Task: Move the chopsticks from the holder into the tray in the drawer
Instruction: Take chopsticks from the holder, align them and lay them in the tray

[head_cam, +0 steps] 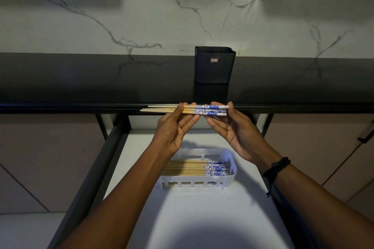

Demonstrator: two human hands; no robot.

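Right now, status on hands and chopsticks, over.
Left hand and right hand both gripping held chopsticks, level above open drawer. White tray below already holds chopsticks. Path down clear.

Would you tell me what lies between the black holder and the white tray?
In the head view, both hands hold a chopstick bundle between holder and tray.

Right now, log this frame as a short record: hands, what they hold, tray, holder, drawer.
left hand: grips the held chopsticks near their middle
right hand: supports their blue-patterned ends
held chopsticks: a few, level, above the drawer, at the counter edge
tray: white, in the open drawer, already holds a row of chopsticks, patterned ends to the right
holder: dark, upright on the counter, no chopsticks showing above its rim
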